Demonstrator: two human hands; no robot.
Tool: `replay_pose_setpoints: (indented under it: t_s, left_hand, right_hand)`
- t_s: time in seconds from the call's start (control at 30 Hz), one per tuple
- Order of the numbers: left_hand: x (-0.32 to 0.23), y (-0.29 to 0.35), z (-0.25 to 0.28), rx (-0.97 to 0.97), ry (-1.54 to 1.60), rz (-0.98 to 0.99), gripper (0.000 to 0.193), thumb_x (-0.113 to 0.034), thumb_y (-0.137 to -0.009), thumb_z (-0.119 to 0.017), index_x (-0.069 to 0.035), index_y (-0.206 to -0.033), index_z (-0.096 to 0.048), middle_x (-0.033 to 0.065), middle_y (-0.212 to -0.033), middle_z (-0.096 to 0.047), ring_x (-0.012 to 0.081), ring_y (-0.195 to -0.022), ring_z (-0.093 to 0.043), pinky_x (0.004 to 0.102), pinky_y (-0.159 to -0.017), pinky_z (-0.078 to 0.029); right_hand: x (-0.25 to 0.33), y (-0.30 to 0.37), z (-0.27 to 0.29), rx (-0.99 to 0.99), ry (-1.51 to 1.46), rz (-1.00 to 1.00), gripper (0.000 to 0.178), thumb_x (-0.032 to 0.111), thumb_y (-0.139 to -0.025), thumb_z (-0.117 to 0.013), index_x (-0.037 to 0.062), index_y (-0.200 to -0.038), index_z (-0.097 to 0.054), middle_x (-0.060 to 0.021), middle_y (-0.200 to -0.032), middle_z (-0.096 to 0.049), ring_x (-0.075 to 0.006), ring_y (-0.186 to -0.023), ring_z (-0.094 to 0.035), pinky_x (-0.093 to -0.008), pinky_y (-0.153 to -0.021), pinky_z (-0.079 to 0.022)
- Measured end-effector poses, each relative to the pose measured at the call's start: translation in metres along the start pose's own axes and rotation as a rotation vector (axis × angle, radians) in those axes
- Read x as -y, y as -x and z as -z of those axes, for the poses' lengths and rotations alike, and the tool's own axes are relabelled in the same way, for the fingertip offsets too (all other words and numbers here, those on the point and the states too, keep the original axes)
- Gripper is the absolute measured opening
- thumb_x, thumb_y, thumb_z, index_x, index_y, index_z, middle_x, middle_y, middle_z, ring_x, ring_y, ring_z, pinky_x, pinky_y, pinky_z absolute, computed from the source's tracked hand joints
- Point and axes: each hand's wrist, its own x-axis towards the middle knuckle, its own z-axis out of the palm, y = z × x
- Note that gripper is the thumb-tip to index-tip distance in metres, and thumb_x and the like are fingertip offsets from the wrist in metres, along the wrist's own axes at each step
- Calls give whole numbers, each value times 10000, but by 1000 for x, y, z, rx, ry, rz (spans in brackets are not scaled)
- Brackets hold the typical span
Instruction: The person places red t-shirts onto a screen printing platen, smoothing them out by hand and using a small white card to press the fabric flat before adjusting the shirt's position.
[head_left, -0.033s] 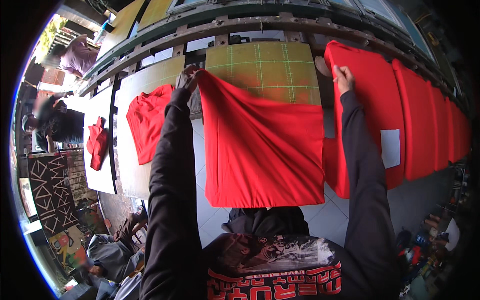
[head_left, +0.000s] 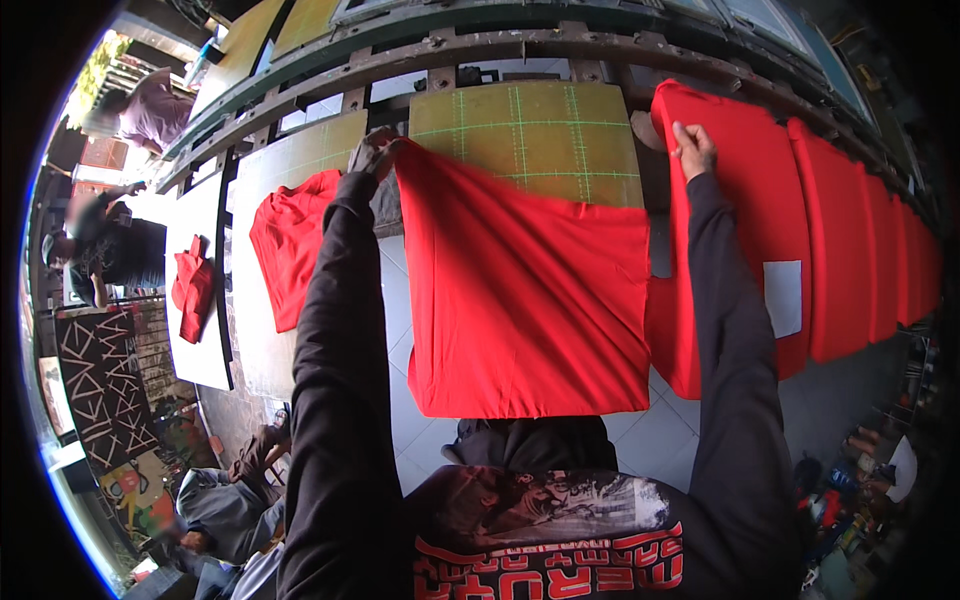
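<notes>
A red T-shirt cloth (head_left: 530, 310) is drawn over the near part of a yellowish board (head_left: 540, 130) marked with green grid lines. My left hand (head_left: 374, 155) grips its far left corner and pulls it up into a slanting fold. The near hem hangs close to my body, and the far right part lies lower, leaving the board's far side bare. My right hand (head_left: 694, 152) is closed above the neighbouring red-covered board (head_left: 735, 200), apart from the cloth's right edge; no fabric shows in its fingers.
Several red-covered boards (head_left: 840, 250) line up to the right; a white sheet (head_left: 783, 298) lies on the nearest. Left, a crumpled red shirt (head_left: 295, 235) and a smaller red piece (head_left: 193, 288) lie on pale boards. A metal rail (head_left: 480, 48) runs behind. Other people (head_left: 115, 245) are at the left.
The cloth's far edge has shifted and looks sharper on its right side, with more of the grid showing. My right hand has moved slightly up and right; my left hand keeps its grip.
</notes>
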Motion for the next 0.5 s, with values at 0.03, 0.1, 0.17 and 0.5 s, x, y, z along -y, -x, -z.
replay_pose_setpoints:
  t_s: [0.03,0.1,0.17,0.5]
  left_hand:
    - [22,2,8,249,428,298,303,-308,-883,-590,-61,-1048,-647,70,-985,-620,204,-977,-604,344,-789,-512]
    - [0,2,-25,254,344,87,314,-371,-943,-573,-62,-983,-606,12,-815,-598,116,-782,-575,286,-676,-467]
    - [-15,23,-9,259,468,326,268,-322,-967,-570,-54,-962,-582,-24,-816,-551,73,-776,-513,259,-673,-434]
    - [-34,84,-20,196,339,387,388,-358,-942,-631,8,-852,-538,37,-681,-492,112,-631,-512,323,-522,-413]
  right_hand:
    - [10,-1,-13,24,-43,-82,264,340,-953,-634,89,-872,-616,23,-645,-529,-63,-562,-497,-242,-533,-401]
    - [4,27,-1,345,5,-154,273,354,-972,-592,85,-1021,-589,-11,-789,-592,-76,-644,-552,-235,-555,-427]
    - [1,80,-12,348,243,-136,297,252,-942,-584,75,-1177,-550,-84,-1116,-628,-173,-994,-622,-313,-833,-489]
    - [-13,167,8,178,575,-214,233,255,-983,-562,26,-964,-598,-120,-783,-621,-222,-706,-610,-371,-681,-476]
